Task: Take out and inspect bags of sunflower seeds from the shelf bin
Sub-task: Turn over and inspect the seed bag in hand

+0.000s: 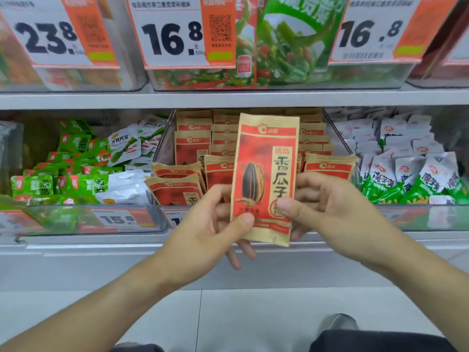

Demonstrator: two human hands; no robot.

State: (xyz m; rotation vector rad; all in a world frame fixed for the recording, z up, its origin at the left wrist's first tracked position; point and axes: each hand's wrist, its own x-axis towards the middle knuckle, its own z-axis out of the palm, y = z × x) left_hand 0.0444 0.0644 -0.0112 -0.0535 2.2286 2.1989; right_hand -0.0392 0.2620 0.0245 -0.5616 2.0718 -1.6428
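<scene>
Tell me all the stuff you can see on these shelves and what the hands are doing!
held seed bag: one, red and tan, upright in front of the middle bin
seed bags in bin: many, red and tan, middle bin of the lower shelf
green packets: many, green with some white ones, left bin
white and green packets: many, right bin
big price signs: three, white and orange, upper shelf
green snack bags: several, upper shelf behind the signs
small price tag: one readable, white, front of the left bin
shoe: one, grey, on the floor below
left hand: pinches the held bag's lower left edge
right hand: pinches its lower right edge
</scene>
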